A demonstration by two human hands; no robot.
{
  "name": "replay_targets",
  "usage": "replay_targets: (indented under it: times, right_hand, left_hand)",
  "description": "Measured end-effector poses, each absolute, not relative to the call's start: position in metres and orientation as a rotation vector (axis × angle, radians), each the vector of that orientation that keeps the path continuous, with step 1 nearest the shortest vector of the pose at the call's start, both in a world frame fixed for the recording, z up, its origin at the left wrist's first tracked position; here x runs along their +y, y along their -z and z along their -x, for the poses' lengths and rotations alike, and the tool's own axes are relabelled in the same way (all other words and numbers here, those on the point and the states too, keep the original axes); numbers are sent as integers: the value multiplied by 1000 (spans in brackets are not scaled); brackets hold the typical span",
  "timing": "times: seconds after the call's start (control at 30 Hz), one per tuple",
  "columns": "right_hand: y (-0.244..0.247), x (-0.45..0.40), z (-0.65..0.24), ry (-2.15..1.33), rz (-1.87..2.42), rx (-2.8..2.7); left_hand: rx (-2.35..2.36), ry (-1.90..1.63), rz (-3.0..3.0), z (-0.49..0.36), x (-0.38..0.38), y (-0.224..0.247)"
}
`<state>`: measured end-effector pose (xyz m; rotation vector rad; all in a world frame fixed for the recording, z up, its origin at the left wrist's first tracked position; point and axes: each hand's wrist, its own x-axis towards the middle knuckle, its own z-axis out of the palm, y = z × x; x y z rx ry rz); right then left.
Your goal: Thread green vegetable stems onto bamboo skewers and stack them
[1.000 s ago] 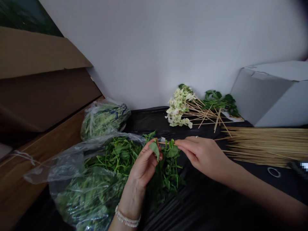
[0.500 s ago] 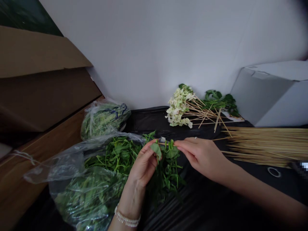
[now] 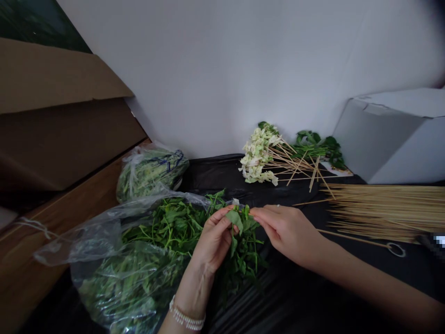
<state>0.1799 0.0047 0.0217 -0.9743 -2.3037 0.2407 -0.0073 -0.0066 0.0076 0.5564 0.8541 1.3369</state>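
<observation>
My left hand (image 3: 213,239) is closed with thumb and fingers pinching a leafy green stem (image 3: 235,221), whose leaves hang below the fingertips. Close beside it, my right hand (image 3: 287,229) pinches a thin bamboo skewer (image 3: 351,237); its tail comes out under the wrist and points right. Between the two sets of fingertips, folded green pieces (image 3: 246,211) sit at the skewer's front end, which is mostly hidden. Under and left of my hands lies a heap of loose leafy greens (image 3: 174,222), spilling from a clear plastic bag (image 3: 104,241).
Behind my hands lie skewers threaded with pale leaves (image 3: 259,155) and darker green bunches (image 3: 314,146). Many bare bamboo skewers (image 3: 382,211) lie right, near a metal ring (image 3: 396,249). Another bagged bunch (image 3: 151,174), a cardboard box (image 3: 62,144) and a white box (image 3: 392,134) flank the black sheet (image 3: 215,174).
My left hand has shifted slightly right, nearer the right fingertips. Less bare skewer shows between the hands. The skewer's tail has swung lower at the right.
</observation>
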Motion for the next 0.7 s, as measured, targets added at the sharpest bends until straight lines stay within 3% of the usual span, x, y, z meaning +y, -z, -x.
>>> replay_targets:
  times: [0.2,0.37,0.5,0.6,0.7]
  right_hand:
    - [-34,15,-196,-149,984,-2195]
    - [-49,24,-213,69,993,-2023]
    - [-55,27,-221,153,1008,-1998]
    - [-57,28,-224,191,1025,-1984]
    - [-58,29,-226,197,1036,-1967]
  left_hand:
    - [989,-1359,-686,16,-7,-11]
    - [1201,-1884,-902,37,2,-12]
    - [1452,-2052,-1203,42,4,-8]
    - [1605,-1932,-1559,37,2,-5]
    - [1597,-1489,-1974,33,0,-4]
